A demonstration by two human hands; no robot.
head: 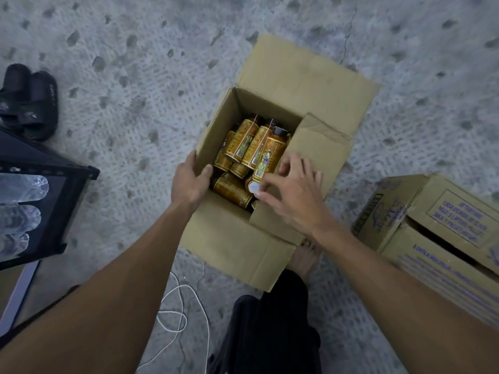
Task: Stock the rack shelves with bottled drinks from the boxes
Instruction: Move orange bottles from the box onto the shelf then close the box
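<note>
Several bottles (pixel 243 141) with gold labels lie jumbled on their sides in the open box (pixel 232 238) on the floor, and none has left it yet. One bottle (pixel 270 152) rests on top of the heap with its dark cap pointing away and its pale base toward the person. The right hand (pixel 294 195) reaches over the folded-in flap (pixel 318 147), thumb and forefinger at that base. The hand is blurred, so I cannot tell whether it has closed on the bottle or only touches it. The left hand (pixel 189 182) grips the box's left wall, thumb inside and fingers outside, which steadies the carton.

To do this step well, the top bottle should probably go first, since nothing pins it. A grasp round the body rather than a pinch at the smooth base would likely hold better. Lifting it straight up should clear the flap, which crowds the wrist. The left hand does well to hold the box down, because a light carton may shift.

Near the box, a second box (pixel 437 225) sits to the right. The black rack (pixel 81 174) stands to the left, well apart.
</note>
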